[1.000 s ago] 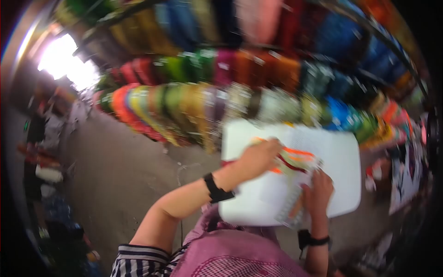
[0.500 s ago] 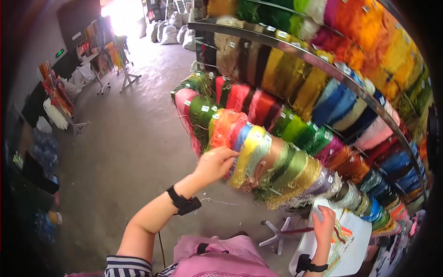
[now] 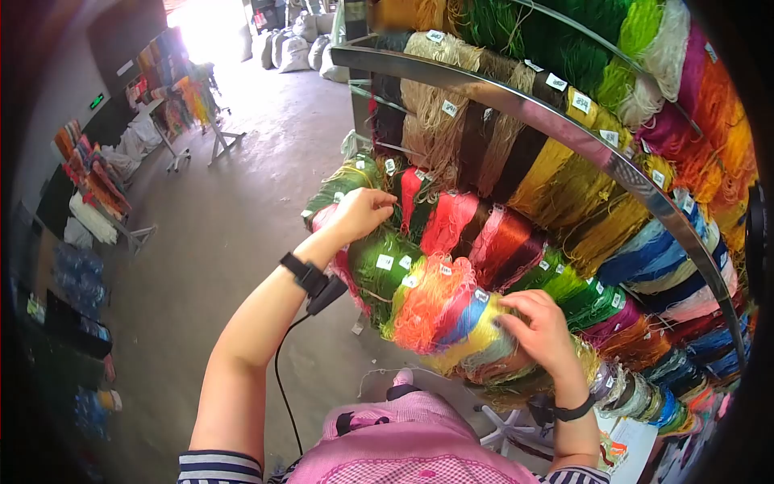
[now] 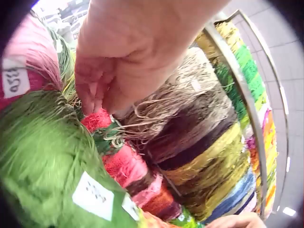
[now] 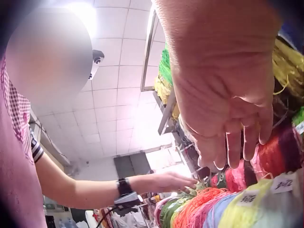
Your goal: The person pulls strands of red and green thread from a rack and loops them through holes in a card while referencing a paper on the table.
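Note:
My left hand (image 3: 359, 214) reaches over the far end of a rack bar hung with thread skeins. Its fingers point at a red skein (image 4: 98, 120), with the fingertips right at it in the left wrist view. Below that hand hangs a large green skein (image 3: 383, 262) with white number tags. Nearer, my right hand (image 3: 538, 327) hovers palm down with straight fingers, overlapping a yellow skein (image 3: 476, 335). Between the hands lies a bright orange skein (image 3: 431, 302). In the right wrist view the fingers of the right hand (image 5: 225, 99) are extended and hold nothing.
A curved metal rail (image 3: 580, 133) crosses in front of higher rows of skeins. At lower right stands a white-topped table (image 3: 641, 440), partly hidden. A cable (image 3: 278, 375) hangs from the left wrist. White sacks (image 3: 294, 55) stand by the bright doorway.
The view has turned left from the white table to the rack. My left hand has moved from the yellow skein to the far end; my right hand has come from the table to the yellow skein.

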A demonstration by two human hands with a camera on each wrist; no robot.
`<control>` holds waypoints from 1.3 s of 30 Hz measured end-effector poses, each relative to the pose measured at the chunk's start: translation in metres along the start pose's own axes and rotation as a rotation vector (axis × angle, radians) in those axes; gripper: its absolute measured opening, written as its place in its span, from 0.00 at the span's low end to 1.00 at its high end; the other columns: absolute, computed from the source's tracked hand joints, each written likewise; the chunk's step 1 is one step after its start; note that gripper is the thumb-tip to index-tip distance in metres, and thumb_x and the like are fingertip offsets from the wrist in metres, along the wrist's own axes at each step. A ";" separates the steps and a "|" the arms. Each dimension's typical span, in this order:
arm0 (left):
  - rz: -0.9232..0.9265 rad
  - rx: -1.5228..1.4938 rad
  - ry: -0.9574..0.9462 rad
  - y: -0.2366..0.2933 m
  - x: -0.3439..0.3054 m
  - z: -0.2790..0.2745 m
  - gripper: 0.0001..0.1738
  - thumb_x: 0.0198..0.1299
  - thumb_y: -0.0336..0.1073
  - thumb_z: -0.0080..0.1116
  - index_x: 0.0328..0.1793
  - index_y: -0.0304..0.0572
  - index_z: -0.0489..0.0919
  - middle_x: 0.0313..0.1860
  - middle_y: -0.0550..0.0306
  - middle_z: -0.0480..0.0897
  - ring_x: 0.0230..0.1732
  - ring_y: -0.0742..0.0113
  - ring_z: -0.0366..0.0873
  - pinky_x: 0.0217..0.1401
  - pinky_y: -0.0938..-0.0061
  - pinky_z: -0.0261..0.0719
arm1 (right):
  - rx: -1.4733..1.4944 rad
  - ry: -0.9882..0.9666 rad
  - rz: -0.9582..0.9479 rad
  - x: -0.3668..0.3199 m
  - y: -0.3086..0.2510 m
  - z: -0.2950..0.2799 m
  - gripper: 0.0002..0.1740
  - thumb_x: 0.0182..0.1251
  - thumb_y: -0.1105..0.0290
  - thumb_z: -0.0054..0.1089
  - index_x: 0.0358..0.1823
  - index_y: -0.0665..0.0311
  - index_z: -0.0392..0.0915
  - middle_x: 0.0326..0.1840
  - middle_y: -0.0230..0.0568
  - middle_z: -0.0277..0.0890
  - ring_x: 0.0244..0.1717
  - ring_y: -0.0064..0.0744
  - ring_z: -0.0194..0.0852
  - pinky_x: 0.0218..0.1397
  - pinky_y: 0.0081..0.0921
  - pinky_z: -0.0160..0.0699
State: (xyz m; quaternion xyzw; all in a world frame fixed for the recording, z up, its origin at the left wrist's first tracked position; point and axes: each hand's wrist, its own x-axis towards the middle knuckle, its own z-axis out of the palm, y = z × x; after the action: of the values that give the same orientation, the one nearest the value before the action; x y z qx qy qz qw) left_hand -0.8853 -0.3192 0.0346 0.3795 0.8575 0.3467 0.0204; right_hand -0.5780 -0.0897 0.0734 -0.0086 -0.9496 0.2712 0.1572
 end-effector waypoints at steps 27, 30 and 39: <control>-0.076 -0.496 -0.321 -0.057 0.057 -0.017 0.05 0.49 0.31 0.63 0.24 0.40 0.82 0.18 0.58 0.79 0.22 0.76 0.76 0.29 0.74 0.76 | 0.704 0.125 0.478 0.115 -0.086 0.131 0.15 0.69 0.66 0.59 0.53 0.66 0.79 0.47 0.38 0.80 0.47 0.29 0.80 0.50 0.29 0.77; 0.247 -0.403 -0.282 -0.034 0.004 -0.031 0.04 0.50 0.30 0.63 0.25 0.39 0.81 0.19 0.59 0.78 0.22 0.76 0.74 0.28 0.76 0.73 | 1.094 0.229 0.564 0.155 -0.078 0.163 0.19 0.72 0.66 0.56 0.60 0.68 0.74 0.45 0.37 0.78 0.43 0.24 0.77 0.46 0.24 0.77; -0.081 -0.286 -0.427 -0.050 0.060 -0.024 0.14 0.64 0.38 0.59 0.38 0.32 0.85 0.23 0.54 0.85 0.24 0.74 0.84 0.30 0.76 0.82 | 1.162 0.141 0.543 0.161 -0.076 0.154 0.10 0.73 0.66 0.53 0.42 0.66 0.77 0.24 0.27 0.71 0.25 0.12 0.66 0.26 0.12 0.58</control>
State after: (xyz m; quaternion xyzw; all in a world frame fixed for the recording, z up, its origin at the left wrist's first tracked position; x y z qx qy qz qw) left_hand -0.9668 -0.3167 0.0363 0.4026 0.7906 0.3755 0.2682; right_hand -0.7725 -0.2173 0.0361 -0.1800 -0.5994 0.7700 0.1240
